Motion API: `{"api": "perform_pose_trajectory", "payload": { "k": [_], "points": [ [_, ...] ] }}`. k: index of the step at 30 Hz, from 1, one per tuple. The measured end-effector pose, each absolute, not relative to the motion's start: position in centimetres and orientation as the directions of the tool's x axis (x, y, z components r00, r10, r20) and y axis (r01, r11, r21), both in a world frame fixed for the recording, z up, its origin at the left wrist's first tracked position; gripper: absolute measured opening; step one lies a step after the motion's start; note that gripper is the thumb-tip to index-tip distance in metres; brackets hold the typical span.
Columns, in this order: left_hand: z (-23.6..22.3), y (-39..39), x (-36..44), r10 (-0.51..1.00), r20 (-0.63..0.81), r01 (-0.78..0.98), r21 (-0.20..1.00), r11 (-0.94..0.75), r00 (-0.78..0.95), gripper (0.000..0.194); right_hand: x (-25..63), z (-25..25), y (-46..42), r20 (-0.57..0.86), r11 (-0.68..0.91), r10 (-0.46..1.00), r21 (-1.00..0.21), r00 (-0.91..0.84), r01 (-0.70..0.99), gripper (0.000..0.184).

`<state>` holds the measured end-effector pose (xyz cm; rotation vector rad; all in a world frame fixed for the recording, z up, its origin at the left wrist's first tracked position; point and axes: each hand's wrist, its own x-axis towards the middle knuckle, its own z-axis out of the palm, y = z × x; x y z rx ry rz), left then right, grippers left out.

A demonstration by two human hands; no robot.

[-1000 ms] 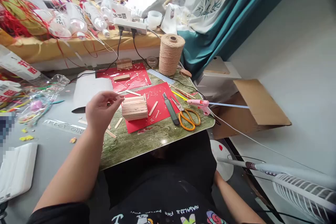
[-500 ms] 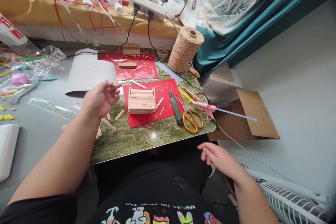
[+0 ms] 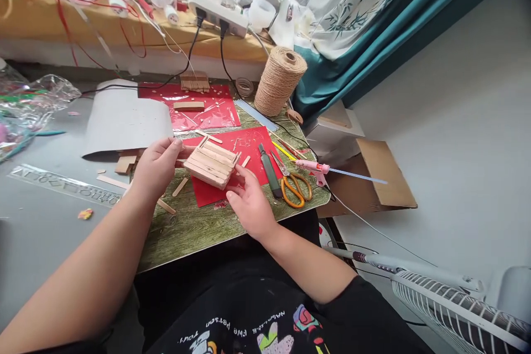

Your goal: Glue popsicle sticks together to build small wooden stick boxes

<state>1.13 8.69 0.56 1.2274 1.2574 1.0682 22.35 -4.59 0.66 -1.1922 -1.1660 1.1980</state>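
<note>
Between my two hands is a small box of popsicle sticks (image 3: 212, 161), tilted above the red sheet (image 3: 259, 141). My left hand (image 3: 160, 163) grips its left side with thumb and fingers. At its lower right corner, my right hand (image 3: 252, 202) holds it, the fingers going behind the box and the thumb in front. Loose popsicle sticks (image 3: 180, 187) lie on the green wood-patterned board near my left wrist. To the right of the box are a green utility knife (image 3: 269, 171) and orange-handled scissors (image 3: 295, 188).
A pink glue gun (image 3: 313, 167) with a long glue stick rests at the board's right edge, its cord trailing down. Behind stands a twine spool (image 3: 280, 80). A curled white sheet (image 3: 128, 116) and a clear stencil ruler (image 3: 62, 185) lie left. A fan (image 3: 456, 304) is at lower right.
Both hands have come in to the stick box and taken hold of it. It is now turned and tilted, where before it rested on the red sheet. The view has shifted slightly.
</note>
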Motion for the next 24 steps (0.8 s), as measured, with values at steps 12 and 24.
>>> {"api": "perform_pose_trajectory", "payload": {
  "k": [12, 24],
  "points": [
    [2.1, 5.0, 2.1, 0.702, 0.704, 0.331, 0.641, -0.692, 0.104, 0.022, 27.5, 2.1, -2.0, 0.358, 0.341, 0.932, -0.809, -0.059, 0.478, 0.031],
    [1.2, 4.9, 2.9, 0.551, 0.643, 0.253, 0.500, -0.828, 0.531, 0.001, 29.4, 5.5, 1.5, 0.380, 0.595, 0.800, -0.602, -0.464, 0.532, 0.015]
  ]
}}
